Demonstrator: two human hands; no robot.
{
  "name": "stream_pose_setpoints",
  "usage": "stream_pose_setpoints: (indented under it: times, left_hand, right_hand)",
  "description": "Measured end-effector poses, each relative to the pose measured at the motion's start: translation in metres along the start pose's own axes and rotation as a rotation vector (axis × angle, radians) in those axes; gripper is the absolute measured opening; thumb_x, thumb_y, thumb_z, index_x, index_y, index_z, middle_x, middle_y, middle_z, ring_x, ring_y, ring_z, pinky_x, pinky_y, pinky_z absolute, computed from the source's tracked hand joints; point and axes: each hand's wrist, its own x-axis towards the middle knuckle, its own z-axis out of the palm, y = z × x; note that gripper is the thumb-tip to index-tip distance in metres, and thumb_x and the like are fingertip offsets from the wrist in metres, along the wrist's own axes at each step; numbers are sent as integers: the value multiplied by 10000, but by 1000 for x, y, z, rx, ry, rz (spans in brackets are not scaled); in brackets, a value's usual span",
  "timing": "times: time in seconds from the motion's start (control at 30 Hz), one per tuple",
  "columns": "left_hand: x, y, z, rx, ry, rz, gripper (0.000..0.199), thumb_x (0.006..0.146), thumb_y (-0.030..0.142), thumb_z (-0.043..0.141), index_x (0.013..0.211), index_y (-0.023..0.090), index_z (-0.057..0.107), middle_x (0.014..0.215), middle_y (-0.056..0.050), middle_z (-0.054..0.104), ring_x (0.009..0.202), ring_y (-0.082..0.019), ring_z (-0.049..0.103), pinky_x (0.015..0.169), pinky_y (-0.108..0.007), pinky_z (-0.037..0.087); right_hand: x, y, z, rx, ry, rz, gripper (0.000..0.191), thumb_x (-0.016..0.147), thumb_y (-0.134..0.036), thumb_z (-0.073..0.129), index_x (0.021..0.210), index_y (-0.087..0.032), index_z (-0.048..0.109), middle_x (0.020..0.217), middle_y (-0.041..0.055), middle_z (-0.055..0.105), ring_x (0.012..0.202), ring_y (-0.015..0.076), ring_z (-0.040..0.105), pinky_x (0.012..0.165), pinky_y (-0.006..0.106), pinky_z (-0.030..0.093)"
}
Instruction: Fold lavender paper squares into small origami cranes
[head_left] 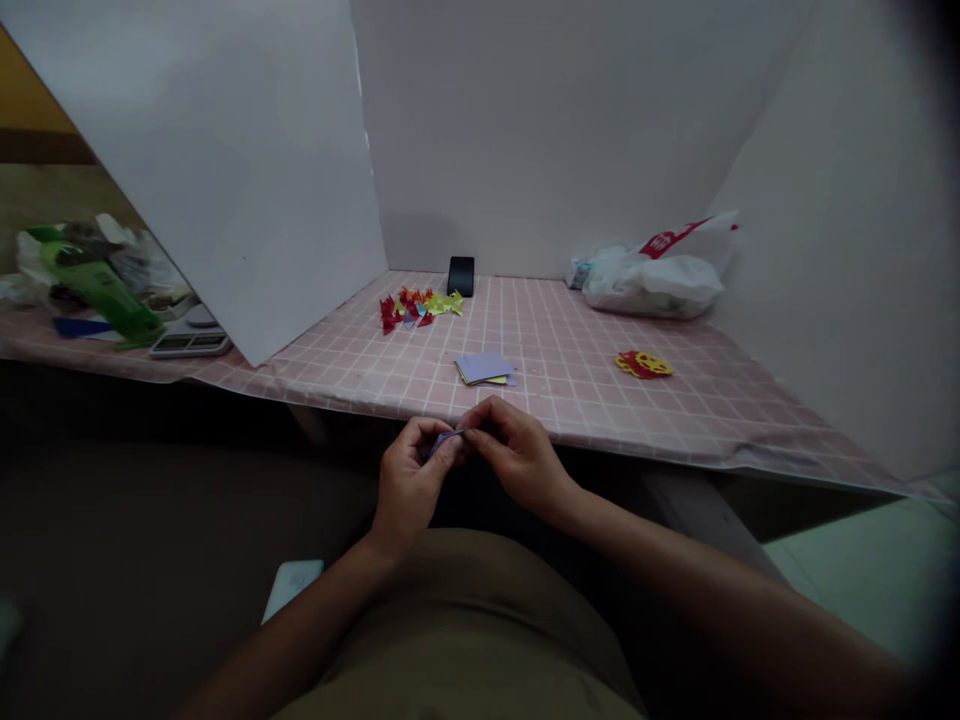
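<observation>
Between my two hands, just off the table's front edge, is a small folded piece of purple paper (444,438). My left hand (411,482) has its thumb and fingers closed around it. Thumb and forefinger of my right hand (519,455) pinch the paper's right-hand tip. Much of the paper is hidden by the fingers. Just beyond my hands lies a stack of square paper sheets (484,367), purple on top with yellow below. Farther back sits a cluster of small folded paper figures (420,307) in red, orange, yellow and some purple.
A black phone (461,276) leans near the back panel. At right are a white plastic bag (652,283) and red and yellow cut-out shapes (643,364). White panels (247,170) wall the pink checked table (555,400). A scale (191,340) and green bottle (105,290) stand left.
</observation>
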Motion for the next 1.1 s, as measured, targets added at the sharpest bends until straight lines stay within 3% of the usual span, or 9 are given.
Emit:
stream_pose_setpoints:
  times: [0.53, 0.67, 0.77, 0.9, 1.1]
  left_hand:
    - [1, -4, -1, -28, 37, 49, 87, 801, 210, 741, 833, 160, 679, 717, 8, 705, 675, -120, 665, 684, -231, 541]
    - [1, -4, -2, -11, 48, 55, 85, 800, 215, 733, 842, 161, 682, 736, 5, 707, 686, -123, 670, 684, -233, 545]
    - [1, -2, -2, 4, 54, 48, 92, 783, 223, 743, 824, 164, 687, 749, 6, 705, 684, -123, 671, 673, -230, 548]
    - [1, 0, -2, -5, 10, -5, 95, 788, 230, 736, 827, 160, 686, 718, 11, 700, 662, -123, 679, 655, -225, 544]
    - [4, -1, -4, -77, 10, -77, 154, 768, 261, 767, 842, 162, 676, 740, 21, 700, 662, -111, 677, 654, -209, 532]
  right_hand:
    - [2, 2, 2, 180, -6, 13, 64, 878, -193, 632, 841, -190, 580, 803, 3, 604, 719, 141, 619, 696, 314, 521]
    - [5, 5, 1, 249, -34, 41, 128, 851, -232, 672, 930, -206, 575, 863, -4, 589, 734, 134, 610, 693, 305, 530]
    - [6, 7, -2, 133, -80, 50, 91, 863, -250, 661, 920, -195, 616, 862, 17, 620, 783, 155, 613, 708, 310, 518]
    - [6, 6, -7, -44, -101, 45, 141, 900, -255, 612, 777, -185, 608, 729, 8, 619, 689, 145, 573, 636, 285, 454]
    - [7, 0, -9, -94, -54, 8, 171, 894, -263, 600, 745, -185, 568, 694, -9, 580, 635, 128, 539, 607, 272, 415]
